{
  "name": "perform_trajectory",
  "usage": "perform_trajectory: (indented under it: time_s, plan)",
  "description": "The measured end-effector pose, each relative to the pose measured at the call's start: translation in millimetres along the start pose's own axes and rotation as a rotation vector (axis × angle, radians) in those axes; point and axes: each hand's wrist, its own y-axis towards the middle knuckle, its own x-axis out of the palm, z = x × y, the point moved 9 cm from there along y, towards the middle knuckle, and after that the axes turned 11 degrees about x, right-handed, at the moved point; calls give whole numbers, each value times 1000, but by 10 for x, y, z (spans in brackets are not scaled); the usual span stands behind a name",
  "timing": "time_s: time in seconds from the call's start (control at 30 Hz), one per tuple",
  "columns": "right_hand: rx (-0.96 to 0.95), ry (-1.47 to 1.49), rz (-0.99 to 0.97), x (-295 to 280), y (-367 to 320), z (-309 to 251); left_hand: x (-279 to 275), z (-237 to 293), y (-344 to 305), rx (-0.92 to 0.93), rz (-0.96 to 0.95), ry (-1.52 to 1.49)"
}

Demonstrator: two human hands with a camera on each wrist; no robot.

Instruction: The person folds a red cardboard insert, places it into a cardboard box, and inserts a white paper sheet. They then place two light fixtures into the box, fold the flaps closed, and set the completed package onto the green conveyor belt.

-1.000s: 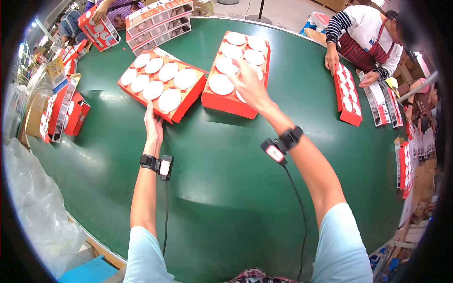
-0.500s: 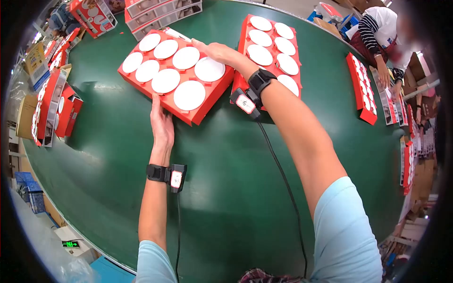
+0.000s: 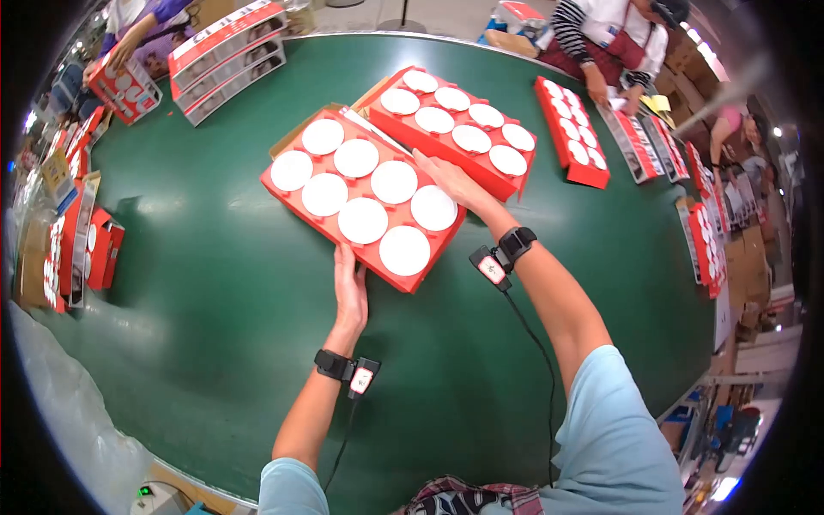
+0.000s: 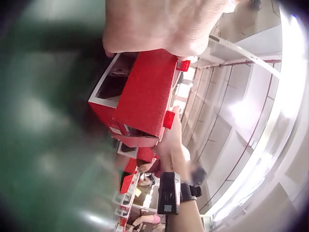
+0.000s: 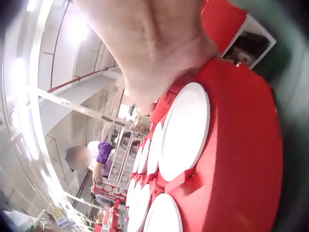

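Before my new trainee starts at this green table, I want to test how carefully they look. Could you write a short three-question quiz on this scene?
1. How many white discs show on the nearer red box?
2. True or false: both hands are on the far side of that box.
3. What lies right beside that box, on its far side? (a) a stack of bowls; (b) another red box; (c) a laptop.

Key: 1. Eight. 2. False: the left hand is on the near side, the right hand on the far side. 3. b.
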Motion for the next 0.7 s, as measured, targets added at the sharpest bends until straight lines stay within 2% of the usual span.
perform_trajectory:
  time_s: [0.17, 0.2, 0.27, 0.4, 0.47, 0.53, 0.6, 0.63, 0.67, 0.7]
  plan:
    - [125, 31, 113, -320, -579, 527, 310, -117, -480, -107, -79, -28]
    - [132, 39, 174, -85, -504, 469, 15, -170, -217, -112, -142, -51]
    - [187, 61, 155, -153, -844, 678, 118, -248, -526, -178, -139, -45]
    - [157, 168, 127, -216, -1563, 1184, 215, -375, -1245, -311, -131, -45]
    - [131, 243, 175, -6, -1902, 1506, 96, -330, -1468, -357, -171, -28]
    - [218, 188, 241, 91, -2517, 1531, -66, -253, -1731, -423, -189, 9]
    - [239, 289, 199, 446, -2923, 1827, -326, -203, -1928, -493, -242, 35]
    - [214, 356, 211, 551, -3171, 1690, -438, -110, -1980, -522, -260, 76]
    - [255, 488, 129, 650, -3460, 1600, -512, -18, -2036, -550, -278, 111]
    - [250, 545, 51, 895, -3675, 1584, -653, 68, -2040, -562, -366, 274]
